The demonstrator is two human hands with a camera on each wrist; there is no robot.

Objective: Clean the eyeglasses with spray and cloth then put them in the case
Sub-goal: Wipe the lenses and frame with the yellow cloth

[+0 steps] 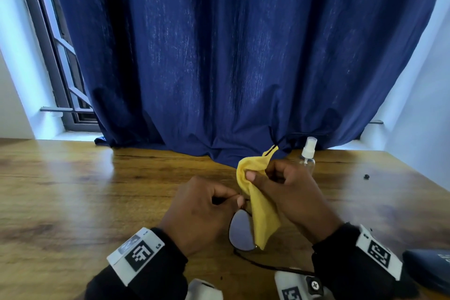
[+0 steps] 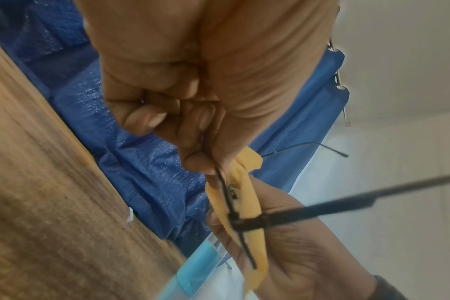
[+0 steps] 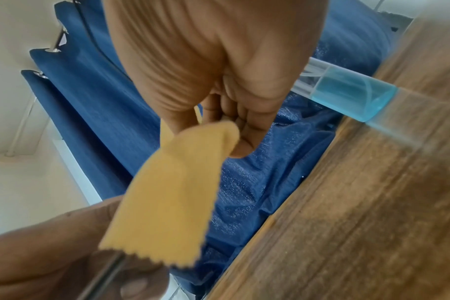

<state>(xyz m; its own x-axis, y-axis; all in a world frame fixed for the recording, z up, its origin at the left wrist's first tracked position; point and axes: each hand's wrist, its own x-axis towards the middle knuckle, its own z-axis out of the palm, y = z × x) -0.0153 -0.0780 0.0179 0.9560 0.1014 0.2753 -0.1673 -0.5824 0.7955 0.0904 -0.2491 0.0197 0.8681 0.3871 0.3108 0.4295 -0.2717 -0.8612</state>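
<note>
Both hands hold eyeglasses and a cloth above the desk.
My left hand (image 1: 197, 212) fingers pinch the eyeglasses (image 1: 241, 232) at the frame; my right hand (image 1: 289, 192) fingers pinch the yellow cloth (image 1: 261, 212) around one lens; the spray bottle (image 1: 308, 154) stands just behind on the desk (image 1: 73, 190); the case (image 1: 428, 269) lies at right.

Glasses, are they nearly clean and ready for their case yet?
Not yet. The spray bottle stands back on the table, so spraying looks done. The left hand holds the glasses while the right hand rubs with the yellow cloth. The case still waits.
</note>
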